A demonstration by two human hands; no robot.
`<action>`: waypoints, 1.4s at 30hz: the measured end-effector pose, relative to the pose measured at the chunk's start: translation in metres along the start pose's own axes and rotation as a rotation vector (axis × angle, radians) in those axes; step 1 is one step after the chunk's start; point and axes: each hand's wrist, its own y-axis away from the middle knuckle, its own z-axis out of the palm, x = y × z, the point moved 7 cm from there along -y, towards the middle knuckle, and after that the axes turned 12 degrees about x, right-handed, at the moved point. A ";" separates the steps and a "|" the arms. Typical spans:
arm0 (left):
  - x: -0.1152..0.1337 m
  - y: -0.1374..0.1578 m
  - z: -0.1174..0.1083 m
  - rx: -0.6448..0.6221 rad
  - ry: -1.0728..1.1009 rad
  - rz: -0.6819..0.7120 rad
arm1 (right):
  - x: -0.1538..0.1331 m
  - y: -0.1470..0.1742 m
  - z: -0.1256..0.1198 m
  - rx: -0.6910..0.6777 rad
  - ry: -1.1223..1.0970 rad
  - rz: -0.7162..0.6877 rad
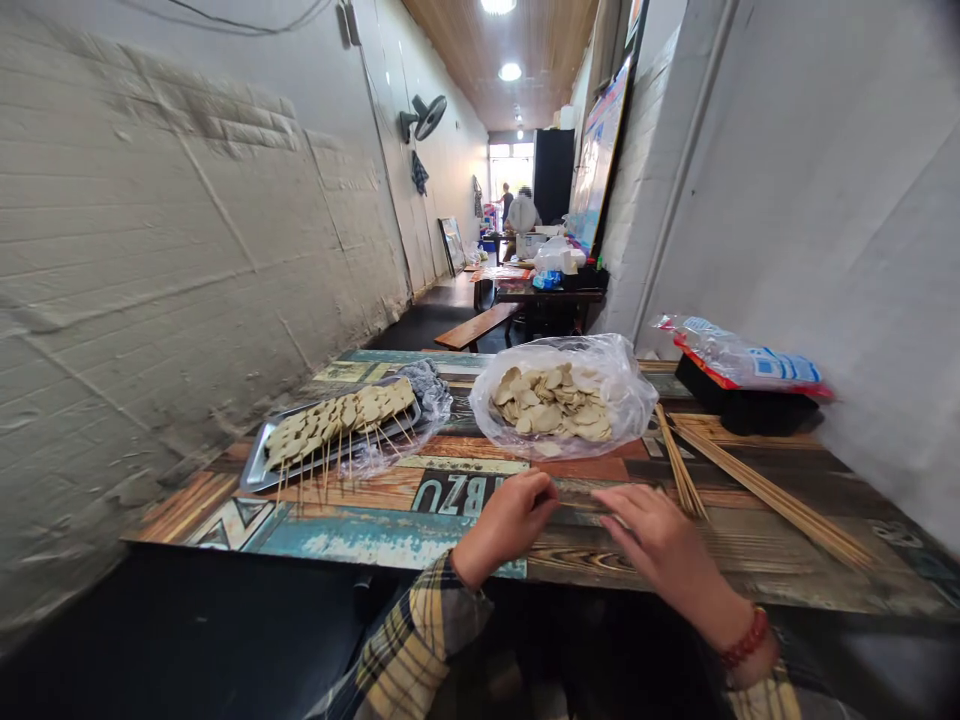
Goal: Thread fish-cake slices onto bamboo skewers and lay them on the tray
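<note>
My left hand (514, 515) is over the near middle of the table, its fingers curled closed; whatever they may hold is hidden. To its right, my right hand (656, 535) has its fingers stretched forward and the thumb apart, with no object visible in it. Just beyond both hands lies an open clear plastic bag (637, 395) with a heap of pale, flat slices (551, 405). On the left, a metal tray (257, 470) bears rows of such slices threaded on skewers (345, 418), their stick ends jutting over the near rim. Bare wooden sticks (679, 465) lie beside my right hand.
More long sticks (780, 495) lie at the table's right. Behind them sits a black container (750, 405) topped with plastic packaging (757, 360). Crumpled plastic (431, 395) touches the tray. Walls flank the table (337, 530); a bench (480, 325) and people (523, 212) are farther back.
</note>
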 end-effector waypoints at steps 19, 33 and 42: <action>-0.102 -0.114 0.004 0.321 -0.321 -0.174 | 0.106 -0.074 0.110 0.287 -0.639 0.782; -0.087 -0.127 0.027 0.267 -0.574 0.011 | 0.130 -0.076 0.112 0.294 -0.519 0.746; -0.107 -0.110 0.007 0.314 0.585 -0.439 | 0.111 -0.079 0.108 0.246 -0.573 0.707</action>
